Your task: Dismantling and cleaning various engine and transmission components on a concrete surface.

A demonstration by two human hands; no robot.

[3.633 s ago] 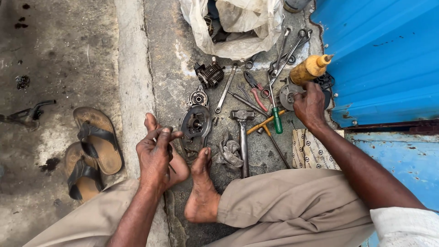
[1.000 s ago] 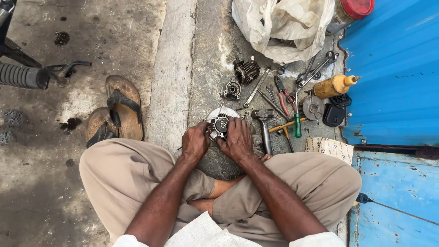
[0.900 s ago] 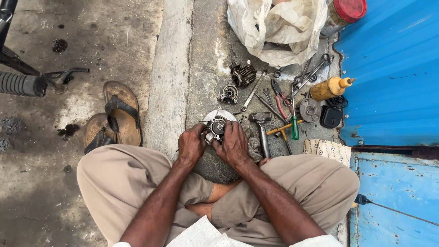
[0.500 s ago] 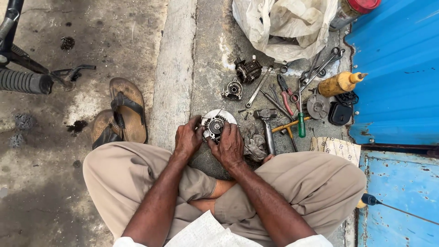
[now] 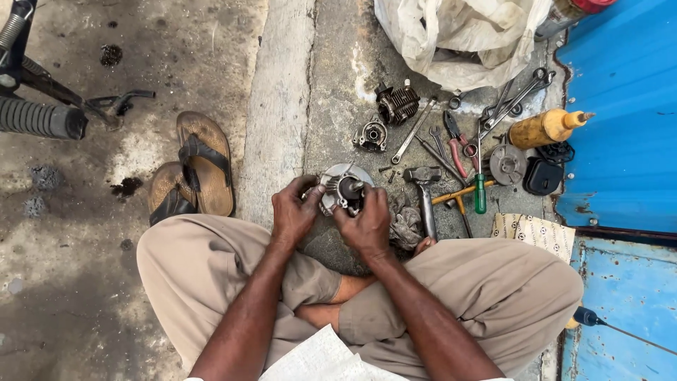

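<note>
I sit cross-legged on the concrete. My left hand point(image 5: 295, 210) and my right hand point(image 5: 364, 220) both grip a round grey metal engine part point(image 5: 343, 189) held just above my crossed legs. The left hand's fingers curl over its left rim. The right hand's fingers press on its dark middle. A greasy rag point(image 5: 406, 226) lies right beside my right hand.
A hammer point(image 5: 425, 190), spanners point(image 5: 412, 131), red pliers point(image 5: 457, 147), a green-handled screwdriver point(image 5: 479, 185), two small engine pieces point(image 5: 396, 104), a yellow oil bottle point(image 5: 544, 128) and a white sack point(image 5: 458, 32) lie ahead. Brown sandals point(image 5: 192, 173) lie left, a blue metal wall point(image 5: 624, 106) right.
Earlier my right hand reached toward the tools at the far right. Now both hands hold the round part together, and they have shifted only slightly in the last second.
</note>
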